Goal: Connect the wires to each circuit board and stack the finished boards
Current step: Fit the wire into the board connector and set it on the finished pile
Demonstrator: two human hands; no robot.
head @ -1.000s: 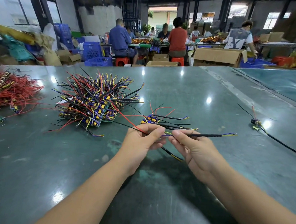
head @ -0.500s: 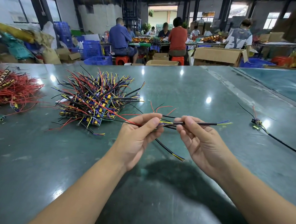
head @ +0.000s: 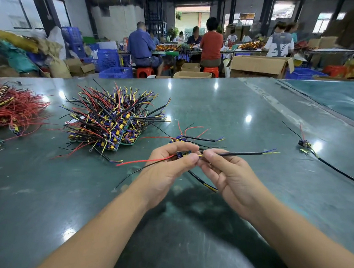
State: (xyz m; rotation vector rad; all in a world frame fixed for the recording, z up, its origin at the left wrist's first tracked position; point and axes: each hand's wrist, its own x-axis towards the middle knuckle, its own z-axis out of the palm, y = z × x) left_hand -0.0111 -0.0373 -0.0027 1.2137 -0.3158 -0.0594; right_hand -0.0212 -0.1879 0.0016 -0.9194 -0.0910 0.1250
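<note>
**A:** Where is the board being worked on?

**B:** The small circuit board (head: pixel 182 154) is held above the green table (head: pixel 246 109), pinched between the thumb and curled fingers of the left hand (head: pixel 165 170). A red wire (head: pixel 145 162) and a thin black one trail off it to the left.

**A:** And the other hand?

**B:** The right hand (head: pixel 229 176) pinches the near end of a black sheathed cable (head: pixel 241 153), thumb and forefinger closed on it right beside the board. Its blue and yellow tips stick out to the right.

**A:** How should the join be done well?

**B:** I'd say keep both grips close to the joint, so the short leads don't bend away, and feed the cable's end straight in. Whether the leads already touch the board I cannot tell; the fingertips hide it.

**A:** Where does it go when finished?

**B:** Probably onto the stack of finished boards (head: pixel 110 125), to the left on the table, bristling with wires. A few more wired boards (head: pixel 184 139) lie just beyond the hands. Further left is a pile of red wires (head: pixel 12 107); a lone wired part (head: pixel 305 144) sits well apart on the right.
</note>
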